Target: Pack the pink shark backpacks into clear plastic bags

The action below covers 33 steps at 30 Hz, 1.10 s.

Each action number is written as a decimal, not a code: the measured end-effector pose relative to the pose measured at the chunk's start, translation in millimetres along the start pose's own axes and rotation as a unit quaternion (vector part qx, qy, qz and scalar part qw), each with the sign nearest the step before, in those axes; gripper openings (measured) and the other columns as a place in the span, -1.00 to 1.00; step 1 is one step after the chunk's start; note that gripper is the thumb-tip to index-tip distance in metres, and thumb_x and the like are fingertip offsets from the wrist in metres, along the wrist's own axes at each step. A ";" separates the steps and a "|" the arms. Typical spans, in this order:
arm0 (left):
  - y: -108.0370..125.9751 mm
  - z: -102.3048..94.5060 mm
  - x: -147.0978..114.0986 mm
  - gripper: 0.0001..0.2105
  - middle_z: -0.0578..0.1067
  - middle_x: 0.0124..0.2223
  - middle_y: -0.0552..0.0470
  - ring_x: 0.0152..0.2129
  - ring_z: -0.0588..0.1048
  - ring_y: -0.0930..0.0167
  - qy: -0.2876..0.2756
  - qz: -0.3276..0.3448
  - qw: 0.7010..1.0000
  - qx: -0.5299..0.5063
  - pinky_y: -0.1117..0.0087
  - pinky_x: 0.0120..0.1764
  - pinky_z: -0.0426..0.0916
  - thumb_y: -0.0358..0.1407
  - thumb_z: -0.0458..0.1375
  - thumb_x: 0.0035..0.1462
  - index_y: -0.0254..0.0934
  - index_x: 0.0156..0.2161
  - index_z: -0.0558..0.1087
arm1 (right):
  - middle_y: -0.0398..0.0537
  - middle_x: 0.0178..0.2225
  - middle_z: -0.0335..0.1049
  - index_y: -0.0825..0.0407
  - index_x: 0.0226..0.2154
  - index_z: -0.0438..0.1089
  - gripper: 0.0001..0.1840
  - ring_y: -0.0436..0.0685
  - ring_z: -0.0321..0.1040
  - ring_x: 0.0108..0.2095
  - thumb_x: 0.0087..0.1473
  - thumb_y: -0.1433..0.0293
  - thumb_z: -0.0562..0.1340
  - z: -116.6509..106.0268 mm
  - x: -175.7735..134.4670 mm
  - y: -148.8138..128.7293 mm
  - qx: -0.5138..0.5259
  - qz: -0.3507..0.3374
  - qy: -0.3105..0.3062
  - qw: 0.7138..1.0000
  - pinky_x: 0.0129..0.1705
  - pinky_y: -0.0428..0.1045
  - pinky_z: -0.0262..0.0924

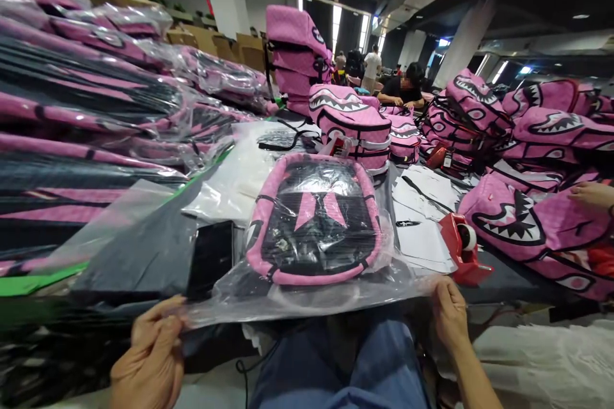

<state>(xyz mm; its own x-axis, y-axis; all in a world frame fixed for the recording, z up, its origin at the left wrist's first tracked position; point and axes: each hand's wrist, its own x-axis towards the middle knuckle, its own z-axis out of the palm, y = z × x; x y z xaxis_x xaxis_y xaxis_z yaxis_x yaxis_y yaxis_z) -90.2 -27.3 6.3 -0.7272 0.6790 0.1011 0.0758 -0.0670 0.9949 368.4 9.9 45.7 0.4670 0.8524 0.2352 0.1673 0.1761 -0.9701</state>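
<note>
A pink and black backpack (pixel 316 223) lies on the table in front of me inside a clear plastic bag (pixel 307 307). The bag's near edge is stretched wide toward my body. My left hand (pixel 151 351) pinches the left corner of that edge between thumb and fingers. At the right corner my right hand (pixel 448 310) is closed on the plastic, its fingertips partly hidden. Beside the backpack, near my left hand, lies a black phone-like slab (pixel 211 259). A red tape dispenser (pixel 463 249) stands just beyond my right hand.
Bagged backpacks (pixel 96 96) are piled high on the left. Pink shark-mouth backpacks (pixel 352 121) stand behind and to the right. White papers (pixel 422 217) with a pen lie beside the dispenser. Another person's hand (pixel 595 195) touches a backpack at far right. A co-worker (pixel 405 89) sits farther back.
</note>
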 end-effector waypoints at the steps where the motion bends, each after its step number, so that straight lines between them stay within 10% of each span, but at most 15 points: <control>1: 0.5 4.0 2.0 -0.55 0.58 -0.17 0.07 -0.21 0.52 0.24 0.008 -0.023 0.999 -0.022 0.14 -0.03 0.51 0.21 0.27 -0.02 -0.16 -0.47 0.47 | -0.15 -0.56 0.29 0.00 -0.56 0.37 -0.39 0.05 0.21 -0.50 -0.06 -0.22 0.33 6.7 0.0 2.8 -0.014 0.006 0.006 1.000 -0.41 -0.05 0.18; 5: 9.5 8.7 9.7 -0.64 0.54 -0.32 0.01 -0.19 0.53 0.15 -0.010 -0.023 0.993 0.116 -0.02 0.10 0.41 0.08 0.13 0.14 -0.18 -0.37 0.51 | -0.31 -0.70 0.08 0.02 -0.40 0.43 -0.37 0.01 0.04 -0.65 -0.02 -0.24 0.26 27.6 0.3 4.8 -0.063 0.023 -0.008 0.998 -0.56 -0.05 0.02; 9: 30.1 14.4 1.7 -0.59 0.53 -0.02 -0.13 0.11 0.42 -0.02 0.042 0.179 0.942 0.282 -0.18 0.25 0.19 0.00 0.07 0.25 -0.21 0.05 0.47 | -0.34 -0.70 0.08 0.04 -0.26 0.43 -0.37 0.01 0.04 -0.67 0.03 -0.21 0.24 31.2 -1.2 1.9 -0.059 0.018 -0.009 0.998 -0.60 -0.05 -0.03; 12: 49.2 36.3 -17.5 -0.58 0.56 0.02 -0.13 0.08 0.45 0.08 -0.046 0.455 0.840 0.293 -0.06 0.31 0.07 -0.05 0.08 0.33 -0.19 0.18 0.37 | -0.34 -0.70 0.08 0.02 -0.26 0.40 -0.39 0.01 0.07 -0.67 0.05 -0.20 0.23 27.9 -2.1 4.4 -0.056 0.004 0.004 0.998 -0.59 -0.06 0.00; 15: 66.6 63.5 -31.8 -0.63 0.61 -0.21 -0.01 -0.13 0.51 0.19 -0.181 0.573 0.745 0.288 0.03 0.30 -0.04 0.02 0.09 0.34 -0.20 0.03 0.45 | -0.35 -0.70 0.09 0.02 -0.26 0.40 -0.38 0.01 0.07 -0.67 0.06 -0.21 0.23 26.4 -2.0 7.5 -0.057 -0.007 0.019 0.998 -0.59 -0.06 0.01; 28: 87.6 78.2 -9.4 -0.77 0.55 -0.23 0.05 -0.13 0.42 0.26 -0.284 0.532 0.755 0.256 0.14 0.06 0.13 -0.18 0.05 0.39 -0.10 -0.28 0.51 | -0.36 -0.70 0.08 0.00 -0.26 0.35 -0.34 0.00 0.05 -0.70 0.07 -0.27 0.18 33.4 -0.2 7.9 -0.041 -0.016 0.049 0.998 -0.64 -0.07 -0.01; 33: 100.5 107.5 24.9 -0.60 0.45 -0.32 0.06 -0.31 0.43 0.33 -0.486 0.310 0.781 0.239 0.29 -0.18 0.32 0.01 0.00 0.31 -0.16 -0.45 0.45 | -0.33 -0.70 0.11 -0.01 -0.32 0.36 -0.34 0.01 0.10 -0.69 0.08 -0.28 0.12 35.5 15.4 1.3 -0.124 -0.023 0.046 0.991 -0.61 -0.06 0.03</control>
<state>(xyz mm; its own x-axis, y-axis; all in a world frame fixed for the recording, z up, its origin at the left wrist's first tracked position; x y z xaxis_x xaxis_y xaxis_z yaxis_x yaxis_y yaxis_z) -27.4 61.4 108.5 0.3946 0.8747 0.2814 0.6230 -0.4798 0.6178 344.9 40.8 45.9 0.5290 0.7959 0.2944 0.3932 0.0776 -0.9162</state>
